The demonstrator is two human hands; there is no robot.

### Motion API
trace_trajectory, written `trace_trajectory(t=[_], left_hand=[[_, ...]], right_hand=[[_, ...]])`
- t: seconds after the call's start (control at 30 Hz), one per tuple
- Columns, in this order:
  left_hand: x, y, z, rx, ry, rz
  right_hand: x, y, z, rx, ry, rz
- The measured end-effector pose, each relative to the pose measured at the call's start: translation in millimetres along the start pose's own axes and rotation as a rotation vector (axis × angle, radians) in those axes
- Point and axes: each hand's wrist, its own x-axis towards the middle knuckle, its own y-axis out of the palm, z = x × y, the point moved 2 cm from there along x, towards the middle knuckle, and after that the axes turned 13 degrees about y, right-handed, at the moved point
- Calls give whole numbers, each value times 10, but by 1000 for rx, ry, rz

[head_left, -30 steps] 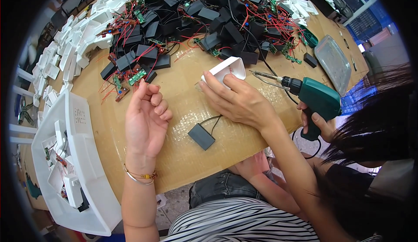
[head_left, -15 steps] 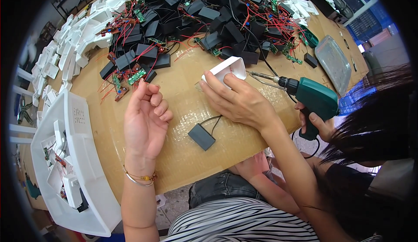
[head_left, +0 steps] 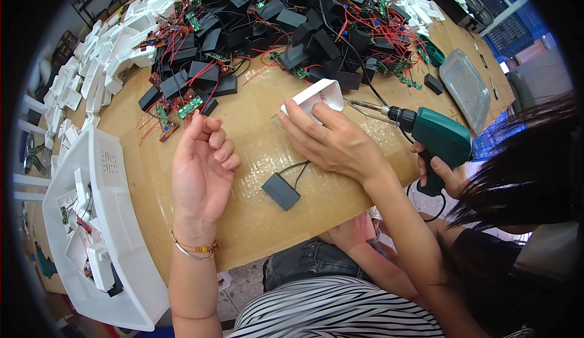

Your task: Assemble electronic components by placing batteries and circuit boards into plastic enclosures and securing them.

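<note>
My left hand (head_left: 204,167), with bracelets at its wrist, is raised over the table with fingers curled in. Its thumb and forefinger meet beside a green circuit board (head_left: 190,107); anything pinched there is too small to make out. My right hand (head_left: 348,233) is low by the table's front edge, above my denim shorts, its fingers mostly hidden. A co-worker's left hand (head_left: 340,140) holds a white plastic casing (head_left: 331,92) tilted on the table. Their other hand (head_left: 447,177) grips a green soldering gun (head_left: 441,140), its tip close to the casing. A black box with a cable (head_left: 281,191) lies between us.
Black boxes (head_left: 292,18) with red-wired circuit boards are heaped at the back. White casings (head_left: 100,64) pile along the left. A white bin (head_left: 112,216) of parts stands at left. A clear tray (head_left: 465,91) lies at right; a black cable (head_left: 353,52) crosses the heap.
</note>
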Motion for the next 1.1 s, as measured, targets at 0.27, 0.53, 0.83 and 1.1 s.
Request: trace_trajectory(t=[0.27,0.53,0.83,1.1], left_hand=[[-6,-7,-8,2,3,-2],[-10,20,-5,6,2,-5],[-13,31,-2,20,5,-22],[-15,54,16,34,4,-27]], right_hand=[[129,-193,15,148,47,-1],[168,-163,-2,283,55,-28],[149,-159,1,258,64,-2],[144,-157,1,228,93,-19]])
